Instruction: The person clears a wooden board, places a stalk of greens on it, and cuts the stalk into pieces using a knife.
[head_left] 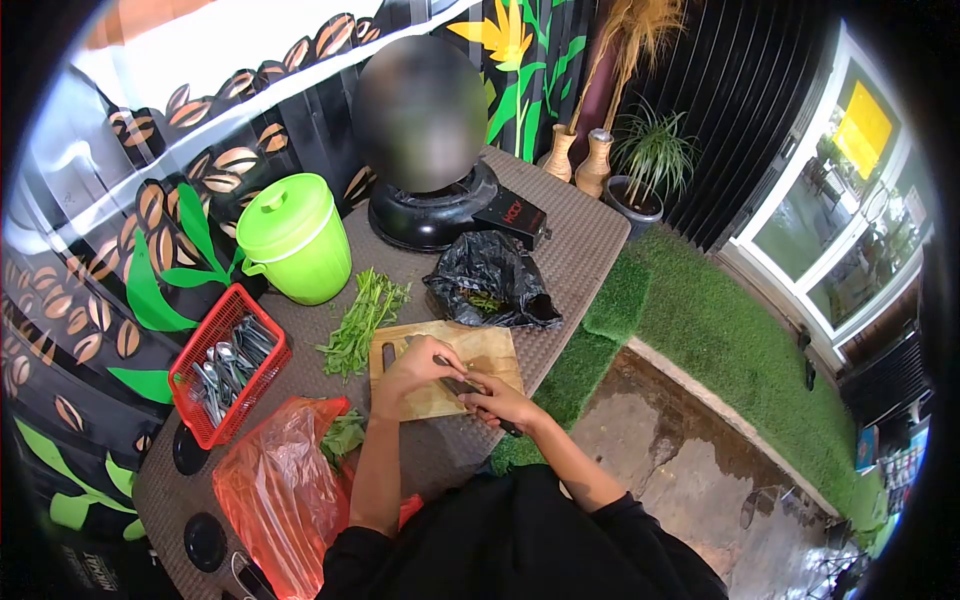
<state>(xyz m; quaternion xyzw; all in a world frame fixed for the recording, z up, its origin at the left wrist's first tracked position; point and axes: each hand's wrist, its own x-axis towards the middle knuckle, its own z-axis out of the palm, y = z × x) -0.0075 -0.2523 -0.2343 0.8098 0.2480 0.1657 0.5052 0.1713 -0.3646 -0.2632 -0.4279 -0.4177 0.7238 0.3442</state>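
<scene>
In my right hand is a dark-handled knife, gripped with its handle end pointing to the lower right and its blade toward my left hand. My left hand is closed close to the blade, its fingertips pinched together; what they hold, if anything, is too small to make out. Both hands are over a wooden cutting board that has a slot at its left end. Leafy green stems lie just beyond the board's left side. Touching the board's far edge is a crumpled black plastic bag with some greens inside.
A green lidded bucket and a black stove stand at the back of the brown table. To the left are a red basket of cutlery and an orange plastic bag beside more leaves. Artificial grass lies right.
</scene>
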